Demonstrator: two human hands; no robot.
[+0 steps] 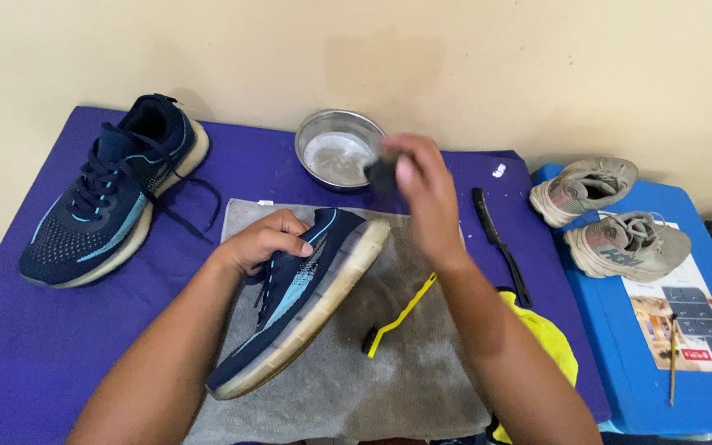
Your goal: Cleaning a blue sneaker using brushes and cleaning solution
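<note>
left hand (267, 241) grips navy sneaker (302, 301) tipped on grey towel (389, 363) | right hand (422, 185) pinches dark sponge (383, 175) by steel bowl (337, 150) | looks mid-scrub, sole next

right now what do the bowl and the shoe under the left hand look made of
Bowl: likely stainless steel, going by its shiny grey rim. Shoe under the left hand: navy knit fabric upper with a fine mesh texture, and a pale, matte sole that looks like foam or rubber.

Left hand (264, 240): laid palm down, fingers curled in a grip, forearm extended.
Right hand (422, 185): raised, blurred, fingertips pinched closed.
</note>
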